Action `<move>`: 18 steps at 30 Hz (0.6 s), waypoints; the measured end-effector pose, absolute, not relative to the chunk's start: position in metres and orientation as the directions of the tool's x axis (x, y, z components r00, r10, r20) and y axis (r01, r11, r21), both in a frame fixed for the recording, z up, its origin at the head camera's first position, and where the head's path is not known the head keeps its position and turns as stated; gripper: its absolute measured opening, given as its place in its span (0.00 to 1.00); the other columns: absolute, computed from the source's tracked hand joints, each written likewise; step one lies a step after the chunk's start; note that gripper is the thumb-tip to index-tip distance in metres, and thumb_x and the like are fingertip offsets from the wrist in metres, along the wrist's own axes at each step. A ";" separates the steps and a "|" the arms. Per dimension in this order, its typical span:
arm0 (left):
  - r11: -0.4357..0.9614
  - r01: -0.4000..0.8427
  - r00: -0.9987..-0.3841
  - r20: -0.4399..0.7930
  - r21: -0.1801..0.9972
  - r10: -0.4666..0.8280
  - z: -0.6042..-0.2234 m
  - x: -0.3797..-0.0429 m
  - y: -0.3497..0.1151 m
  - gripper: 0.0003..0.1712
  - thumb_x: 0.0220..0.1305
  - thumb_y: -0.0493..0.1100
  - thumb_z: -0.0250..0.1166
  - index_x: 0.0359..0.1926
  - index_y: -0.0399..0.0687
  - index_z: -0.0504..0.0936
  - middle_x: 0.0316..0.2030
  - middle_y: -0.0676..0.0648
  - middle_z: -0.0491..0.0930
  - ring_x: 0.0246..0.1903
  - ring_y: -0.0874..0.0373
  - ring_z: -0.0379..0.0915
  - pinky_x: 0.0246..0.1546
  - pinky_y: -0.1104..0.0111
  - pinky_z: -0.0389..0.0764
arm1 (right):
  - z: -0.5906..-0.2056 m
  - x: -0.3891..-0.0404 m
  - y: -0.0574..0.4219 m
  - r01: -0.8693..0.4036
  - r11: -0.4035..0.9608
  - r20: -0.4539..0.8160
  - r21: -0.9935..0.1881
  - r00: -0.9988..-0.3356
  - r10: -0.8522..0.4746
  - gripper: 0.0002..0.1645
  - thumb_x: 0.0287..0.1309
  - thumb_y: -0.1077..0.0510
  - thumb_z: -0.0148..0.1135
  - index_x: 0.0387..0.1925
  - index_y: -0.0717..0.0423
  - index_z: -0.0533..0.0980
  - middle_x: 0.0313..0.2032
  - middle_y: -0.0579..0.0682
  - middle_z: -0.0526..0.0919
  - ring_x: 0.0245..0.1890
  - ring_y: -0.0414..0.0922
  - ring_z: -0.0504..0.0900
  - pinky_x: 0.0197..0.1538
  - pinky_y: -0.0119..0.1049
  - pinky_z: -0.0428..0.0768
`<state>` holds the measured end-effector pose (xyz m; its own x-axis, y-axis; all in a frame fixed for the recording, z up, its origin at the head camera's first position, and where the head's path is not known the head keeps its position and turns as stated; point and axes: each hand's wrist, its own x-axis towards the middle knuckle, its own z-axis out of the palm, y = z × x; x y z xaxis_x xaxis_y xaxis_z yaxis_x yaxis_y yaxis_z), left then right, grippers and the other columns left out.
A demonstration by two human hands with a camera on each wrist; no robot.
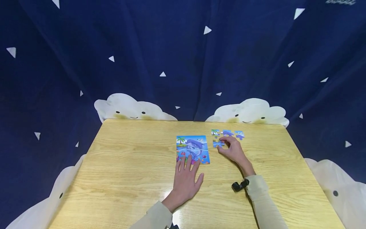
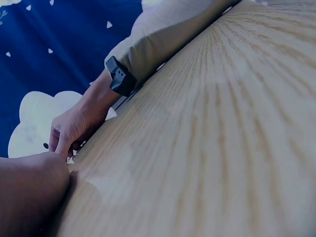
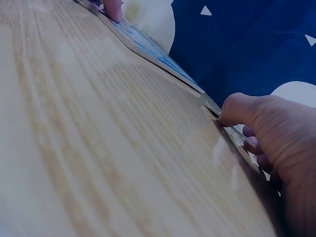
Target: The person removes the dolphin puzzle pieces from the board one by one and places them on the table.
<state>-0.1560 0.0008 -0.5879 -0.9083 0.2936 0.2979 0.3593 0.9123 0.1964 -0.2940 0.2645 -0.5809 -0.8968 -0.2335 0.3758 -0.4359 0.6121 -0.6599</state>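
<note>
A square dolphin picture (image 1: 197,146) lies on the wooden table. My left hand (image 1: 186,183) rests palm down, its straight, spread fingertips over the picture's near edge. To the right, my right hand (image 1: 234,151) pinches a blue jigsaw piece (image 1: 218,144) between thumb and fingers, low at the tabletop. In the right wrist view the thumb (image 3: 239,108) presses on the piece's near edge, the other fingers curled beyond it. Just behind lie a palm-tree piece (image 1: 214,131), a dolphin piece (image 1: 227,132) and another piece (image 1: 239,135); my right fingers partly hide this group.
The light wooden table (image 1: 128,168) reaches back to a dark blue curtain (image 1: 171,47) with white triangles and clouds. A black wrist camera (image 1: 239,185) sits at my right cuff.
</note>
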 end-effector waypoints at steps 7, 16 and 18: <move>0.913 0.353 -0.917 0.269 0.203 0.295 -0.590 -0.156 0.000 0.34 0.70 0.66 0.41 0.72 0.63 0.63 0.72 0.41 0.57 0.72 0.38 0.47 0.68 0.44 0.47 | -0.579 -0.293 0.263 -0.437 0.599 0.372 -0.672 -0.897 -0.237 0.21 0.48 0.56 0.74 0.44 0.59 0.81 0.35 0.52 0.78 0.31 0.47 0.72 0.33 0.32 0.71; 0.917 0.348 -0.920 0.260 0.196 0.294 -0.588 -0.157 0.001 0.34 0.70 0.66 0.43 0.72 0.63 0.63 0.72 0.40 0.57 0.72 0.38 0.46 0.68 0.44 0.47 | -0.580 -0.294 0.262 -0.448 0.608 0.391 -0.655 -0.890 -0.234 0.23 0.46 0.57 0.75 0.45 0.60 0.80 0.35 0.52 0.79 0.31 0.47 0.72 0.34 0.36 0.72; 0.917 0.348 -0.921 0.252 0.197 0.296 -0.588 -0.156 0.001 0.34 0.70 0.66 0.43 0.72 0.63 0.62 0.72 0.41 0.57 0.72 0.38 0.46 0.68 0.44 0.47 | -0.579 -0.292 0.262 -0.444 0.605 0.387 -0.661 -0.893 -0.231 0.23 0.46 0.58 0.75 0.45 0.60 0.80 0.35 0.52 0.78 0.31 0.47 0.72 0.34 0.37 0.72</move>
